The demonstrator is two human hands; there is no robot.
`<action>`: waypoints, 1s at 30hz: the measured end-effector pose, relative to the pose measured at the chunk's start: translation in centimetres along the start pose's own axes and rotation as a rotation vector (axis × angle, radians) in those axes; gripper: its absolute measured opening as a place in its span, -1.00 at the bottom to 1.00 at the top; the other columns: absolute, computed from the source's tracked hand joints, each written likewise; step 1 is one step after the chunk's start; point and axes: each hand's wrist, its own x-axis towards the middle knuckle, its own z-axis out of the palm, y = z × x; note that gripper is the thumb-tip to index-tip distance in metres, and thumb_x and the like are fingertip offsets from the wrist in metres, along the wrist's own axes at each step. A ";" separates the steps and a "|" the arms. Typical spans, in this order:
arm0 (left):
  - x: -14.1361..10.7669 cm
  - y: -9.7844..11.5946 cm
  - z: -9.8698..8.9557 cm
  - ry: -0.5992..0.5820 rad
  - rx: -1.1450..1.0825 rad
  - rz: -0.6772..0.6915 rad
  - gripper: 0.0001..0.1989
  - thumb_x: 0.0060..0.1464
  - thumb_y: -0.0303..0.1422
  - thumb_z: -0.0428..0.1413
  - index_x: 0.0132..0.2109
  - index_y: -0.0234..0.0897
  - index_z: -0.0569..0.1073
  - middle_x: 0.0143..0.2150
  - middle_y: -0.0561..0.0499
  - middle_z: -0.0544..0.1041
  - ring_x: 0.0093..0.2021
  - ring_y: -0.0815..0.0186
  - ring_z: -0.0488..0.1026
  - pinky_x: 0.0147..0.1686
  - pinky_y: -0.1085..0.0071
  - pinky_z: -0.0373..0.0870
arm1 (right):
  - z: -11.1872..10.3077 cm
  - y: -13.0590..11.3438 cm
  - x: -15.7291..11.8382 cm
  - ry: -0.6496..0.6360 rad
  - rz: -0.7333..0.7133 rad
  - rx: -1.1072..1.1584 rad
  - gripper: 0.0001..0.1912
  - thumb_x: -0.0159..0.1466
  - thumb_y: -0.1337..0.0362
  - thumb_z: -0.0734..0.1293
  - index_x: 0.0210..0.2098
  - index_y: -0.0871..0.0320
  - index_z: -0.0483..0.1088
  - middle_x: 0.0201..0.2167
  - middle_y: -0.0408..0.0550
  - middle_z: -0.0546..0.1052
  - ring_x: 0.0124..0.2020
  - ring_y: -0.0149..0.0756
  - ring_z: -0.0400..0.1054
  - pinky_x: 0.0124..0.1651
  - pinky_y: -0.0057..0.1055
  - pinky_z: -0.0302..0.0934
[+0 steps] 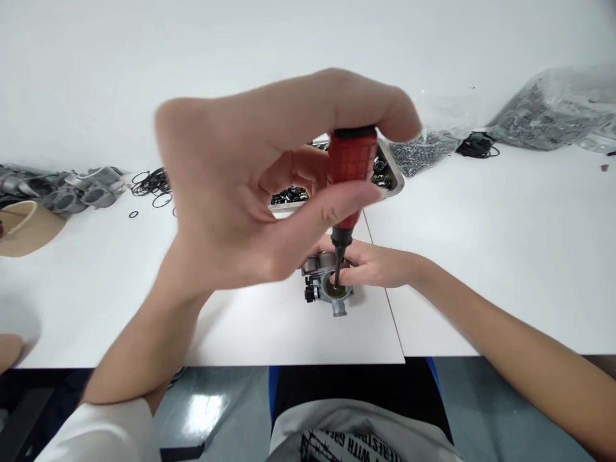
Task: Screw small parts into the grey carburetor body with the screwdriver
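Here, nearest, the one left hand (231,179) pinches one red-handled screwdriver (353,157), its tip at the round bore of one metal housing (328,290) on the white table (505,256); the one right hand (373,264) holds that housing. Beyond lie one tray (397,183) of small parts and at least two plastic bags (543,115).

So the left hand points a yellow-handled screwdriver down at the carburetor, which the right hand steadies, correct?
No: in the head view, the screwdriver is red-handled, not yellow-handled; the left hand points it down at the carburetor, which the right hand steadies.
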 end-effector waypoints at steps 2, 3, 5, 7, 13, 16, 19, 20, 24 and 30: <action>-0.9 -0.3 0.7 0.040 0.115 0.035 -0.72 0.09 -0.21 0.23 -0.07 -0.20 0.56 -0.17 0.05 0.57 -0.28 0.40 0.51 -0.49 0.55 0.50 | 0.0 -0.3 0.0 -0.013 0.022 0.023 -0.45 0.17 0.50 0.19 0.16 0.16 0.28 0.07 0.05 0.33 0.00 -0.23 0.32 0.04 -0.24 0.29; -1.2 -0.5 1.0 0.057 0.131 0.064 -0.78 0.15 -0.26 0.17 -0.08 -0.20 0.56 -0.21 0.11 0.57 -0.24 0.42 0.51 -0.44 0.56 0.51 | 0.0 -0.4 0.0 -0.015 0.028 0.029 -0.46 0.17 0.50 0.19 0.15 0.16 0.28 0.09 0.06 0.32 0.02 -0.23 0.31 0.05 -0.24 0.28; -1.3 -0.5 1.4 0.099 0.071 0.099 -0.78 0.24 -0.31 0.06 -0.06 -0.21 0.55 -0.31 0.15 0.57 -0.18 0.44 0.52 -0.36 0.55 0.52 | 0.0 -0.6 0.1 -0.017 0.026 0.028 -0.47 0.17 0.50 0.20 0.14 0.16 0.29 0.11 0.05 0.30 0.06 -0.22 0.28 0.09 -0.24 0.26; -1.1 -0.4 1.3 0.075 0.010 0.057 -0.70 0.27 -0.23 0.01 -0.02 -0.25 0.54 -0.31 0.10 0.56 -0.18 0.40 0.55 -0.43 0.53 0.49 | 0.0 -0.6 0.1 -0.017 0.010 0.037 -0.48 0.18 0.48 0.23 0.14 0.16 0.28 0.11 0.05 0.31 0.10 -0.20 0.27 0.14 -0.22 0.23; -1.1 -0.2 0.4 -0.111 -0.044 0.072 -0.58 0.24 -0.03 0.00 -0.01 -0.21 0.54 -0.15 0.09 0.57 -0.32 0.48 0.50 -0.42 0.48 0.49 | 0.0 -0.1 0.0 -0.015 -0.028 0.107 -0.50 0.21 0.48 0.23 0.14 0.16 0.26 0.20 0.05 0.29 0.24 -0.19 0.18 0.25 -0.22 0.15; -1.0 -0.4 0.3 -0.028 -0.028 0.082 -0.58 0.23 -0.05 0.02 -0.03 -0.25 0.55 -0.29 0.06 0.57 -0.38 0.44 0.50 -0.57 0.52 0.41 | 0.0 0.0 0.0 -0.017 -0.005 0.057 -0.50 0.21 0.45 0.25 0.15 0.15 0.28 0.17 0.07 0.30 0.16 -0.18 0.25 0.18 -0.20 0.21; -0.9 -0.7 -0.1 -0.094 0.002 0.052 -0.61 0.22 -0.08 0.06 -0.05 -0.30 0.55 -0.23 0.02 0.57 -0.33 0.35 0.55 -0.57 0.47 0.48 | -0.1 0.2 0.1 -0.020 -0.006 0.044 -0.50 0.21 0.46 0.25 0.16 0.16 0.28 0.15 0.07 0.31 0.14 -0.18 0.26 0.18 -0.19 0.20; -0.9 -0.7 -0.2 -0.122 0.011 0.060 -0.65 0.24 -0.12 0.06 -0.06 -0.27 0.55 -0.19 0.05 0.57 -0.30 0.35 0.56 -0.44 0.42 0.57 | -0.1 0.2 0.1 -0.018 -0.013 0.054 -0.50 0.21 0.46 0.24 0.15 0.16 0.28 0.15 0.07 0.31 0.14 -0.18 0.25 0.18 -0.20 0.20; -1.0 -0.4 0.2 -0.015 0.081 0.069 -0.79 0.24 -0.27 0.09 -0.05 -0.21 0.52 -0.25 0.12 0.56 -0.29 0.43 0.53 -0.34 0.46 0.56 | 0.0 0.2 0.1 -0.022 -0.006 0.065 -0.49 0.20 0.47 0.23 0.15 0.17 0.27 0.10 0.07 0.34 0.06 -0.20 0.29 0.09 -0.22 0.26; -1.4 0.9 1.0 -0.045 -0.021 0.051 -0.50 0.05 -0.03 0.23 0.07 -0.19 0.48 -0.35 -0.05 0.59 -0.24 0.18 0.56 -0.40 0.36 0.56 | 0.2 0.1 0.1 0.016 -0.001 0.136 -0.44 0.17 0.48 0.26 0.17 0.15 0.25 0.11 0.06 0.38 0.09 -0.19 0.31 0.03 -0.30 0.31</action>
